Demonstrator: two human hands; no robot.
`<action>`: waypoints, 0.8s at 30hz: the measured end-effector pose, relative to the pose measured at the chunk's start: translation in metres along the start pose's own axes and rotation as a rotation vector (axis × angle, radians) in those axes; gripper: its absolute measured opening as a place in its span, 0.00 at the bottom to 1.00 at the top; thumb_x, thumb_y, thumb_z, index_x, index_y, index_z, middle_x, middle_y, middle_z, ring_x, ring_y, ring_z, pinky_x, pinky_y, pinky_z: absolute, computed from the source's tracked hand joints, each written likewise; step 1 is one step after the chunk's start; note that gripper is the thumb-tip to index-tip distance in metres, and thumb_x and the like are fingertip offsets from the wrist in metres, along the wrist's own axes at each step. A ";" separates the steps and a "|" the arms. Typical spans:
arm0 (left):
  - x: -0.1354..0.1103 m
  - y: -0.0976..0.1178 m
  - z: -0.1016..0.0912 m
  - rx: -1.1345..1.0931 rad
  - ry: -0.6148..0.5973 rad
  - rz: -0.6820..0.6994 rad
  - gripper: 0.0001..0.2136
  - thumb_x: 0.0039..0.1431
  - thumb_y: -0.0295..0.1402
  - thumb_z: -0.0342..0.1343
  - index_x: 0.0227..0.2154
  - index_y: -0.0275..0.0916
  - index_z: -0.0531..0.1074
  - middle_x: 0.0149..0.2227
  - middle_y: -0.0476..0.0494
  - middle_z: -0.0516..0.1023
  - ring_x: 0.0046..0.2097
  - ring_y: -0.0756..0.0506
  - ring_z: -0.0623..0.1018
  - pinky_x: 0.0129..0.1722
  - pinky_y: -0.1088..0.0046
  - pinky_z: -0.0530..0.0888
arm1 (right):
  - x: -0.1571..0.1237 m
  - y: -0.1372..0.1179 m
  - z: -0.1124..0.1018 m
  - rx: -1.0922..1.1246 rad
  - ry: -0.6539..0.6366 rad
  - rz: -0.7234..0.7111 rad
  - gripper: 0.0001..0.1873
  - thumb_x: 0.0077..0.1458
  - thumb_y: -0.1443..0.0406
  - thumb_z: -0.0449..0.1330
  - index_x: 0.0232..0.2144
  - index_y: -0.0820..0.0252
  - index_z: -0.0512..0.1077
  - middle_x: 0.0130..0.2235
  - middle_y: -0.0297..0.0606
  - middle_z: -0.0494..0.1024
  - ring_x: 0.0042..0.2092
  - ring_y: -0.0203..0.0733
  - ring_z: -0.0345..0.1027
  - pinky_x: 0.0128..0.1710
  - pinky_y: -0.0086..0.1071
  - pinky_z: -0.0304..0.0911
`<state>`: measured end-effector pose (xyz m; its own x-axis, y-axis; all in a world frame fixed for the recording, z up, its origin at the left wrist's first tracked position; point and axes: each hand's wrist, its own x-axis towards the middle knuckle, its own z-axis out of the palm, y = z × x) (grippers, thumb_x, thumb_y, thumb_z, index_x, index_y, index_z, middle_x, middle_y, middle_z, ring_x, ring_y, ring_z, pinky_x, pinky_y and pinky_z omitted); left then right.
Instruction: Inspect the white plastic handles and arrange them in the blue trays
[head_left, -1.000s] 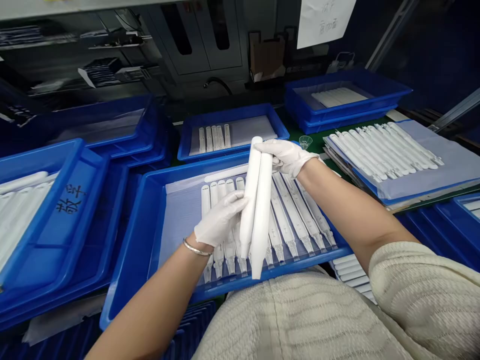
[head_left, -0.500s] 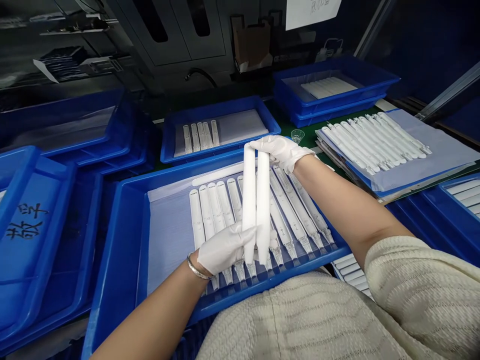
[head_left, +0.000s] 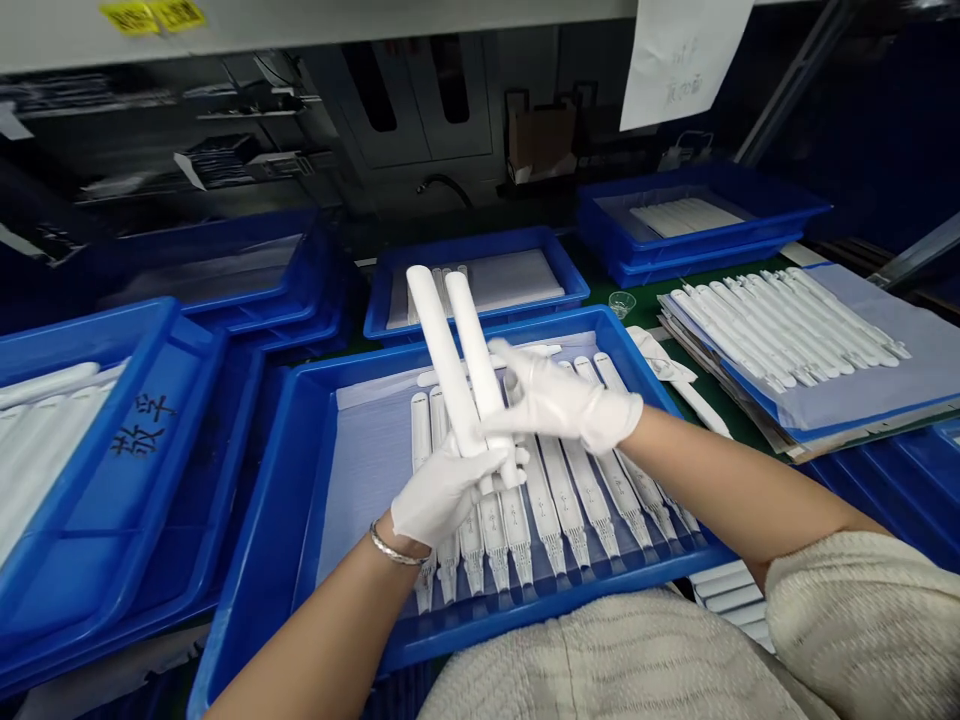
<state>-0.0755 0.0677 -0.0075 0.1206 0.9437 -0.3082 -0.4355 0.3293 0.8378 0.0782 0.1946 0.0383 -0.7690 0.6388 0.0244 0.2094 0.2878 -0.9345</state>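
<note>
Two long white plastic pieces (head_left: pixel 442 350), rounded at the top and narrower at the bottom, stand tilted leftward in my gloved left hand (head_left: pixel 450 485). Its thumb lies across their lower ends, and the fingers pass behind. My gloved right hand (head_left: pixel 555 395) is beside the right-hand piece with thumb and fingers spread; one fingertip overlaps the piece's lower part. Below both hands is a blue tray (head_left: pixel 259 540) lined with pale sheet. In it lies a row of white plastic pieces (head_left: pixel 592 490) with toothed lower ends, partly hidden by my hands.
More blue trays (head_left: pixel 97 540) are stacked at the left, one holding white pieces. Behind are another tray (head_left: pixel 525 240) and a stack (head_left: pixel 622 250). To the right, white pieces (head_left: pixel 795 325) lie on a lined board. A small clear cup (head_left: pixel 622 303) and a white tool (head_left: pixel 675 375) are nearby.
My right hand has come down from the tops of the two pieces to their lower right side, its fingers spreading. The pieces now lean left. The camera view has tipped upward.
</note>
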 end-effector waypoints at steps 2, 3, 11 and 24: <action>0.000 0.002 -0.003 0.034 -0.021 0.031 0.20 0.54 0.37 0.71 0.47 0.35 0.75 0.38 0.39 0.80 0.39 0.45 0.80 0.40 0.66 0.81 | -0.007 -0.006 0.015 0.129 -0.115 0.009 0.35 0.48 0.57 0.72 0.57 0.54 0.67 0.49 0.40 0.77 0.48 0.47 0.73 0.47 0.42 0.73; -0.001 0.003 -0.003 0.049 -0.032 0.029 0.20 0.54 0.38 0.71 0.47 0.35 0.75 0.38 0.38 0.80 0.38 0.45 0.80 0.40 0.66 0.81 | -0.008 -0.008 0.020 0.168 -0.111 0.022 0.31 0.49 0.58 0.72 0.54 0.55 0.68 0.49 0.40 0.77 0.48 0.47 0.74 0.46 0.40 0.73; -0.010 0.008 0.006 0.019 -0.150 -0.059 0.18 0.52 0.37 0.72 0.44 0.34 0.78 0.34 0.40 0.79 0.33 0.48 0.78 0.31 0.73 0.78 | 0.019 0.009 0.000 0.139 0.251 0.062 0.22 0.63 0.52 0.59 0.24 0.60 0.71 0.28 0.36 0.76 0.32 0.39 0.70 0.36 0.33 0.67; -0.008 0.001 0.004 0.037 -0.176 -0.091 0.18 0.54 0.38 0.70 0.44 0.33 0.78 0.36 0.40 0.80 0.32 0.49 0.79 0.35 0.70 0.80 | 0.012 0.015 -0.021 0.252 0.208 0.109 0.25 0.61 0.45 0.58 0.34 0.62 0.74 0.36 0.40 0.80 0.29 0.34 0.69 0.26 0.28 0.63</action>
<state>-0.0734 0.0600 -0.0027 0.3132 0.9001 -0.3028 -0.3832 0.4115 0.8269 0.0848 0.2217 0.0317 -0.6055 0.7952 -0.0332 0.1079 0.0406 -0.9933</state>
